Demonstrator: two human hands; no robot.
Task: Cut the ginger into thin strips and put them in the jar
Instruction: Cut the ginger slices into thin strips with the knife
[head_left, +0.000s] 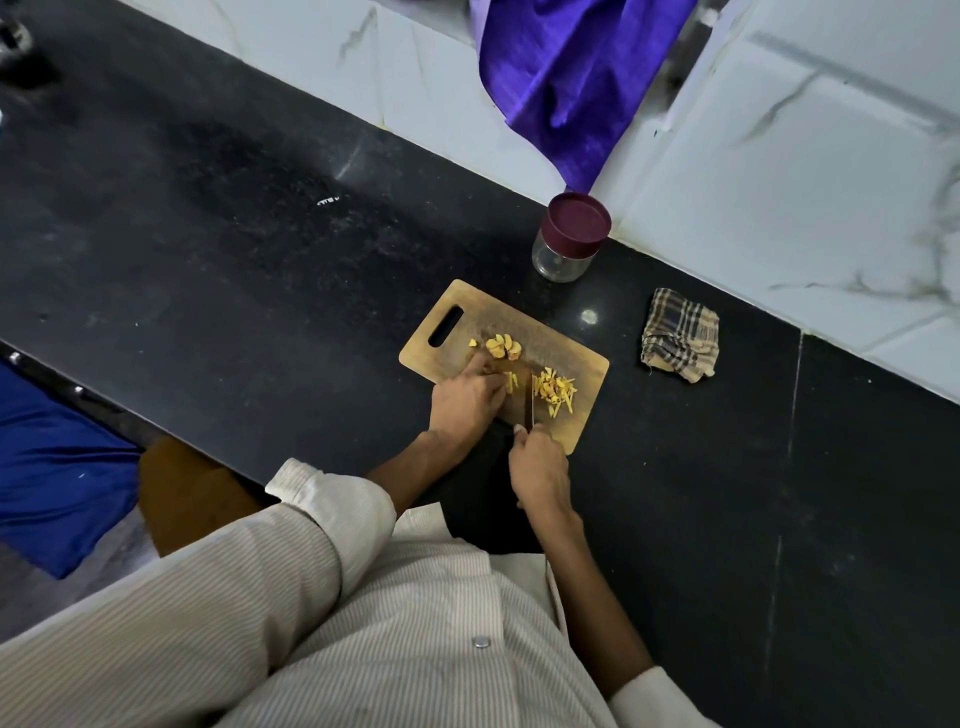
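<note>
Ginger (511, 381) lay mid-board under the left hand's (467, 397) curled fingers; the right hand (537, 470) gripped the knife (529, 402), which risked nicking those fingertips.

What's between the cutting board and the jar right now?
Nothing: the head view shows only bare black counter between the cutting board and the lidded jar.
</note>
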